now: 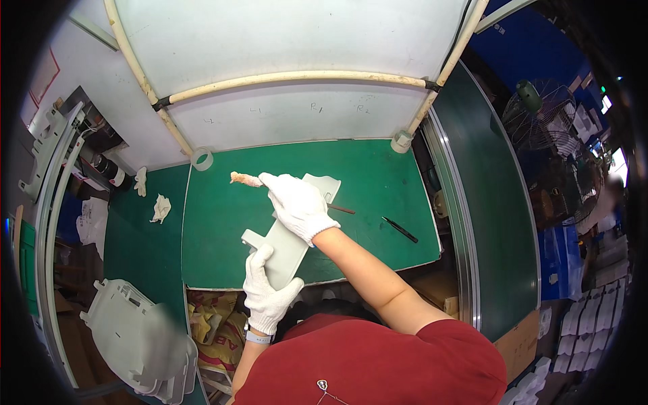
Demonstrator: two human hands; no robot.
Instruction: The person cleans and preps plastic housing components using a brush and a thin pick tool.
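A long pale grey plastic panel (285,255) lies slantwise over the front of the green table. Its near end is gripped by my left hand (268,297), in a white knitted glove, with the thumb along its left edge. My right hand (295,206), gloved alike, reaches across the panel's upper part and hides some of it. The right fingertips close on a small white cloth (245,179) with orange-brown stains, left of the panel. Just right of this hand, a thin reddish-brown stick (342,209) shows partly. Farther right lies a slim black tool (399,229).
The green tabletop (223,236) has tape rolls (202,159) (401,141) at its back corners. Crumpled white gloves (160,208) lie on the left. Stacked grey plastic covers (135,334) stand at lower left. A pipe frame (297,77) crosses behind; a fan (540,111) stands right.
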